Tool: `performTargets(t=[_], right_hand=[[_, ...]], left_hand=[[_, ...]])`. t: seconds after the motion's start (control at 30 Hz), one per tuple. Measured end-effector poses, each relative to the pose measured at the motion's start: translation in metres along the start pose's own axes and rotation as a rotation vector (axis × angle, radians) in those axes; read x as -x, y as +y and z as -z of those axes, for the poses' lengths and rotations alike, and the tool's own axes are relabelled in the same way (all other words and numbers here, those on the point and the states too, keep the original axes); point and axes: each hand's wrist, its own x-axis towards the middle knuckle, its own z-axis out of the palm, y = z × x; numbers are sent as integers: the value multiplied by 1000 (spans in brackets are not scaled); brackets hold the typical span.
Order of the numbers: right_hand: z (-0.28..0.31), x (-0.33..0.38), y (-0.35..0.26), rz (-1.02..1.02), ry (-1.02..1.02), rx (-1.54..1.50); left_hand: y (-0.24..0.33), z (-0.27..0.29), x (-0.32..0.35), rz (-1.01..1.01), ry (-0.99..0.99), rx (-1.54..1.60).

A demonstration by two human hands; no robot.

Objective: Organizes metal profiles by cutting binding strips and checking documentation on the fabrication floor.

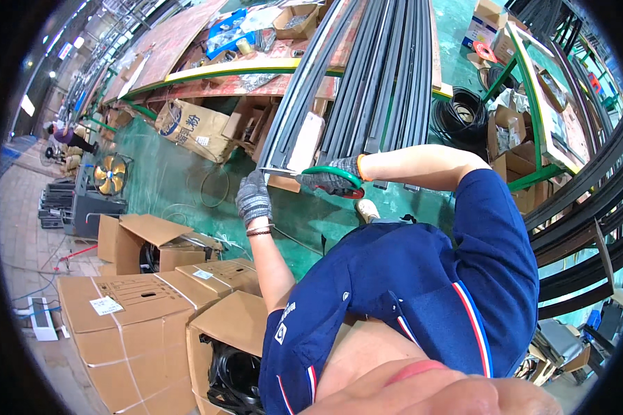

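Note:
Long dark strips [370, 76] lie side by side across the workbench, their near ends jutting toward me. My left hand [255, 199], in a grey knit glove, is closed at the near end of the leftmost strip. In my gloved right hand [333, 181] is a pair of scissors [339, 171] with a green looped handle and some red on it. A thin metal blade reaches from it leftward, close to my left fingertips. A pale flat piece [307, 142] lies on the strips just beyond my right hand. My fingers partly hide the strip end and the tool.
Cardboard boxes [135, 332] stand at lower left, one holding black coiled parts. Under the bench is a brown paper sack [194, 129]. A coil of black tubing [460, 114] lies at right, beside a green-framed table [533, 90]. A fan [109, 174] and a distant person are at left.

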Motion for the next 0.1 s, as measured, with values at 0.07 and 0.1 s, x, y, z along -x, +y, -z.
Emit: performTargets(t=[0.07, 0.1], right_hand=[[3, -15, 19, 154, -4, -19], [4, -11, 22, 177, -37, -105]], left_hand=[[-1, -1, -3, 14, -27, 26], [0, -2, 0, 19, -46, 41]])
